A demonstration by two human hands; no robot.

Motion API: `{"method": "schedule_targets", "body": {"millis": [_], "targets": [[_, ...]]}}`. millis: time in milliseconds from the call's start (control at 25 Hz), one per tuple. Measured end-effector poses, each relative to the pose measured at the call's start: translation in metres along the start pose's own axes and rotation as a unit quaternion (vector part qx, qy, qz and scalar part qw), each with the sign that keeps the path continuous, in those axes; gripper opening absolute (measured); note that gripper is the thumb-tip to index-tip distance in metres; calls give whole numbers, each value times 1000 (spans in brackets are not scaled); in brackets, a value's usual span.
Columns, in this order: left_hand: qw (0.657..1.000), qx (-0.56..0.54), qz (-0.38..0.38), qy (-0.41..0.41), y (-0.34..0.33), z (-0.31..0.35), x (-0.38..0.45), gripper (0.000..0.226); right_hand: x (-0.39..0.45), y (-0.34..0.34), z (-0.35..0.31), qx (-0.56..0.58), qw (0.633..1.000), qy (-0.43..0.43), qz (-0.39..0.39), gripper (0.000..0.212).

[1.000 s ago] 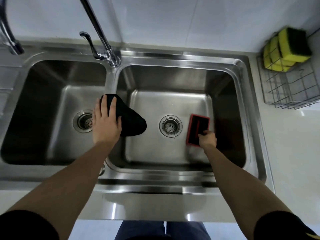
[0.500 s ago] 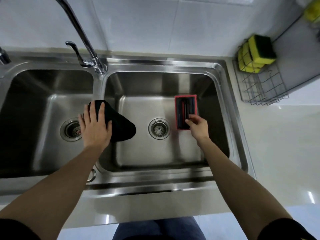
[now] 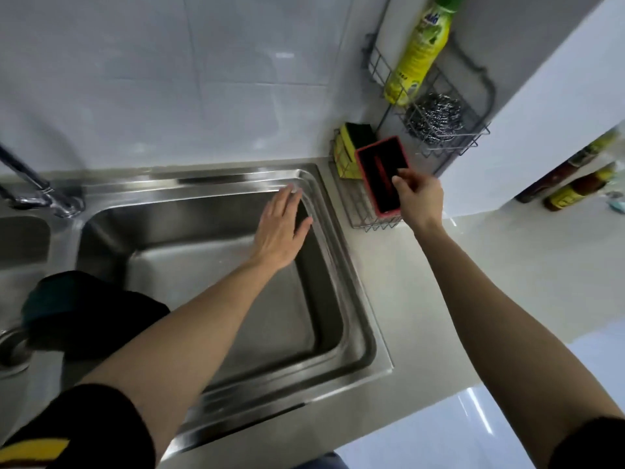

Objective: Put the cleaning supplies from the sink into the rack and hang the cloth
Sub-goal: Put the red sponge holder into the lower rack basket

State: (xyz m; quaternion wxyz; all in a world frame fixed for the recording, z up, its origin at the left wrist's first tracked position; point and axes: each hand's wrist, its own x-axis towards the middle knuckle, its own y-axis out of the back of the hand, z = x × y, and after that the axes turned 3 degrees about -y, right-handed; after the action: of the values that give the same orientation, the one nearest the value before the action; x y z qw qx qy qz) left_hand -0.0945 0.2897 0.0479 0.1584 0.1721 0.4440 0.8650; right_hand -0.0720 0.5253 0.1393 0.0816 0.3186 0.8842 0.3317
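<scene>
Nearest the viewer, two bare forearms in dark sleeves are reaching forward over a steel sink (image 3: 358,319) set into a pale counter (image 3: 439,299). A dark cloth (image 3: 84,309) is lying draped over the divider between the two basins, at the lower left, partly covered by the left forearm. The left hand (image 3: 279,231) is hovering over the far right corner of the right basin, fingers straight and spread, holding nothing; whether the fingertips are touching the sink rim cannot be told. The right hand (image 3: 419,198) is gripping a red-framed scrubbing pad (image 3: 382,174) with a black face, its fingers and thumb curled around the near end. The pad is being held tilted, over the lower tray of a wire rack (image 3: 358,214) that is standing on the counter just beside the sink's right edge; whether the pad is already resting in the tray cannot be told. Just behind the pad, yellow sponges (image 3: 351,147) with dark green scouring faces are standing on edge in the far end of that lower tray. Farther back and higher, the rack's upper basket is carrying a steel wool ball (image 3: 434,120) and, beside it, a yellow-green detergent bottle (image 3: 419,52) standing against the wall. At the far left, a tap (image 3: 37,191) is rising from the sink's back ledge. At the far right, past a white panel, two dark bottles (image 3: 575,187) are standing on the counter.
</scene>
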Motion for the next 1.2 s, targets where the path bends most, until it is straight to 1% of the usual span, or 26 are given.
{"method": "schedule_targets", "body": {"millis": [120, 240, 360, 480, 560, 640, 760, 840, 1000, 1200], "targets": [[998, -40, -38, -17, -32, 46, 29, 63, 15, 13, 10, -82, 997, 6, -7, 29], [995, -61, -80, -10, -59, 73, 48, 64, 18, 8, 16, -133, 990, 42, -27, 28], [993, -56, -101, 9, -76, 86, 64, 64, 29, 2, 15, -174, 981, 80, -32, 26], [994, -46, -99, 19, -86, 88, 68, 63, 45, -1, 11, -190, 978, 71, -56, 26], [994, -51, -91, 18, -91, 87, 67, 62, 53, -1, 13, -175, 979, 58, -85, 24], [994, -53, -94, 17, -93, 85, 67, 63, 59, -3, 18, -134, 984, 39, -106, 21], [993, -38, -108, 7, -91, 80, 68, 65, 64, -7, 25, -41, 993, -24, -112, 18], [993, -32, -113, -1, -89, 77, 68, 66, 63, -13, 28, -2, 994, -49, -102, 19], [994, -24, -110, -2, -88, 77, 68, 66, 58, -21, 33, 20, 995, -53, -86, 21], [994, -15, -110, -5, -88, 75, 69, 66, 54, -24, 45, 41, 990, -56, -124, 33]]}}
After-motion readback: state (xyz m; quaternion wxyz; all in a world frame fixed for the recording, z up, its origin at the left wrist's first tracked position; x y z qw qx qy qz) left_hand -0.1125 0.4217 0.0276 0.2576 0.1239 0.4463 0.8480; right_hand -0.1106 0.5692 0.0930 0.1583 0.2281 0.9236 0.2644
